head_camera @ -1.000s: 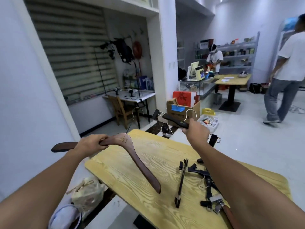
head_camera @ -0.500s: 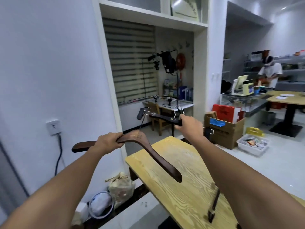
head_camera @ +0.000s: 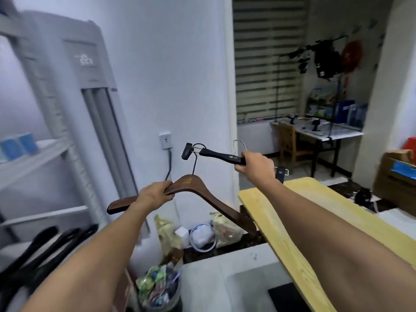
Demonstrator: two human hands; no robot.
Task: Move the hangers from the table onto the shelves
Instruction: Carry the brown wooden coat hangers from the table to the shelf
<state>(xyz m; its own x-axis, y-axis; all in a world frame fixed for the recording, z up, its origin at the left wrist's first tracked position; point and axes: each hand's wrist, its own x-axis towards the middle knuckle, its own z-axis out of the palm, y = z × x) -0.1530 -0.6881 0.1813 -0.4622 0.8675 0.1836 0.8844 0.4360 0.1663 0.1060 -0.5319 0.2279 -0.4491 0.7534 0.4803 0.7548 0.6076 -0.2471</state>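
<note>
Left of the worktop (head_camera: 315,212), above the floor, two hangers are held in the air, and neither of them lies on the shelves (head_camera: 33,158).

The left hand (head_camera: 155,194) has its fingers curled around one arm of the wooden hanger (head_camera: 213,199), close to the neck. The other arm slopes down toward the worktop's left edge. Its tip is just beside that edge, but I cannot tell if it touches. The thin dark hook rises from the neck and crosses the second hanger, so its top is hard to follow.

The right hand (head_camera: 254,163) is higher and nearer to the worktop's far corner. It grips the bar of the black clip hanger (head_camera: 220,155) with curled fingers. One clip shows at the free end. The other clip is partly hidden behind the wrist. The silver hook stands up just beside the knuckles.

The shelves stand well apart from the worktop on the left. They are blurred and cut off by the frame edge, and blue boxes (head_camera: 19,145) stand on one board. Below them are dark hangers (head_camera: 45,244), too blurred to tell what carries them. Bags (head_camera: 225,228) lie on the floor under the wooden hanger, near the worktop's left edge.
</note>
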